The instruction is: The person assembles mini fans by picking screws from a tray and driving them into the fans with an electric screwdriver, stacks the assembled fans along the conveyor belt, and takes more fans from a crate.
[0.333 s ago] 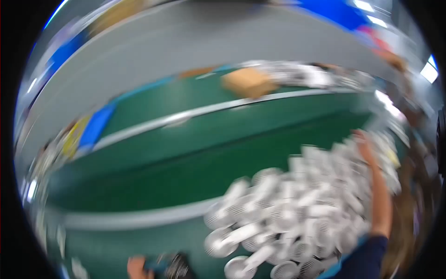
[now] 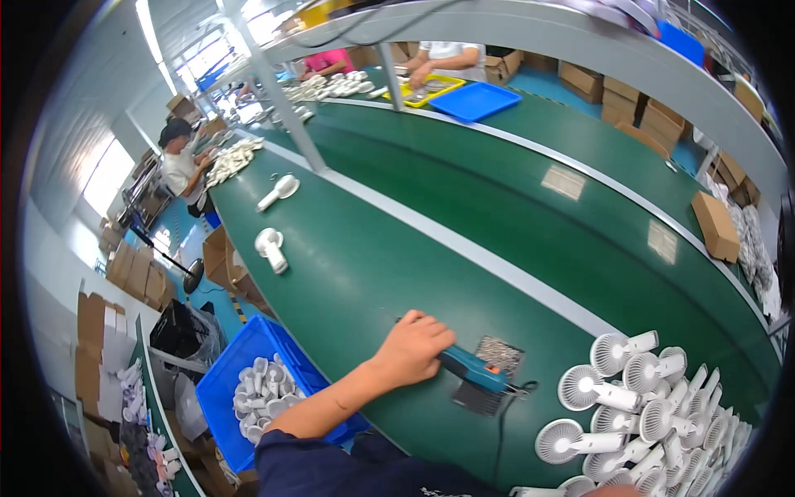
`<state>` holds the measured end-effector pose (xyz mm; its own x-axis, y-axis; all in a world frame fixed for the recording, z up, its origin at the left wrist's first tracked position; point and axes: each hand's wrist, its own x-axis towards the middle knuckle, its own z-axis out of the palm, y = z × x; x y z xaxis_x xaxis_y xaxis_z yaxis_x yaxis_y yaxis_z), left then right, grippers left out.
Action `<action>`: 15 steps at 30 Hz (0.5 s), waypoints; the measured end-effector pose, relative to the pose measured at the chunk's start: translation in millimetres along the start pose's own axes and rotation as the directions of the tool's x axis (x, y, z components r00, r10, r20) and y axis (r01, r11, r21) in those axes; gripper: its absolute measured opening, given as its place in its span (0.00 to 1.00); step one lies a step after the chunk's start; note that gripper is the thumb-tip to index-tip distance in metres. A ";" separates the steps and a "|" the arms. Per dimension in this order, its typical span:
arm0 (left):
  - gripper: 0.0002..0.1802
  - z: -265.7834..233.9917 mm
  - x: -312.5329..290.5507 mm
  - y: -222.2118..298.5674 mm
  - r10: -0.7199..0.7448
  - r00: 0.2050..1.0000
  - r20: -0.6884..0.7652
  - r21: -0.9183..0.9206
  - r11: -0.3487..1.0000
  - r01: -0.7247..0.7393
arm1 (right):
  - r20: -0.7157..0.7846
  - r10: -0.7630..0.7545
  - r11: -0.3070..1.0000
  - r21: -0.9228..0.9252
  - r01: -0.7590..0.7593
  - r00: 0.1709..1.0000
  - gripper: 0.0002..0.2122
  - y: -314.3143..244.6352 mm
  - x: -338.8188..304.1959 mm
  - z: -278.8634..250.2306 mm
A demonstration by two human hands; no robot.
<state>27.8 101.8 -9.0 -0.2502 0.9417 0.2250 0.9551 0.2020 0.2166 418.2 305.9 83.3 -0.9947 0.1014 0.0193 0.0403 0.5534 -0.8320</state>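
My left hand [image 2: 411, 348] is closed around the front end of a teal electric screwdriver [image 2: 476, 370]. Its thin bit pokes out past my fingers, and a dark cord trails from its rear end. Under the screwdriver lies a dark flat pad [image 2: 480, 400] that seems covered with small screws. To the right, white handheld fans [image 2: 610, 354] are heaped on the green bench [image 2: 348, 273]. A sliver of skin at the lower edge, beside the heap, looks like my right hand or arm [image 2: 613, 491]; its fingers are hidden.
A blue crate [image 2: 217, 393] of white parts stands left of the bench. Two white units, one nearer [image 2: 270, 248] and one farther [image 2: 279, 192], lie on the bench. A metal post [image 2: 286, 108] rises from the divider. Co-workers, a blue tray [image 2: 476, 101] and a carton [image 2: 715, 225] are beyond.
The view has swung left, bringing the crate and far workers into sight. My right arm, earlier stretched over the fans, is now almost out of the picture.
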 end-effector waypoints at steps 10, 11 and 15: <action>0.17 -42.9 -17.5 52.4 0.267 0.878 -0.397 -0.394 0.814 -0.426 | -0.685 0.188 0.588 0.653 0.478 0.704 0.49 -13.9 188.9 251.7; 0.17 -43.8 -26.8 49.1 0.286 0.858 -0.427 -0.430 0.771 -0.470 | -0.727 0.271 0.529 0.660 0.534 0.631 0.49 -30.9 207.2 255.6; 0.26 -68.3 -60.7 -5.9 0.277 0.877 -0.392 -0.464 0.764 -0.448 | -0.859 0.165 0.635 0.468 0.614 0.485 0.35 -28.0 237.8 282.1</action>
<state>26.5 25.1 41.0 -0.0174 0.7764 0.6301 0.7685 -0.3927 0.5051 153.7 81.3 -45.3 -0.3938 0.8506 0.3484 -0.6296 0.0266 -0.7765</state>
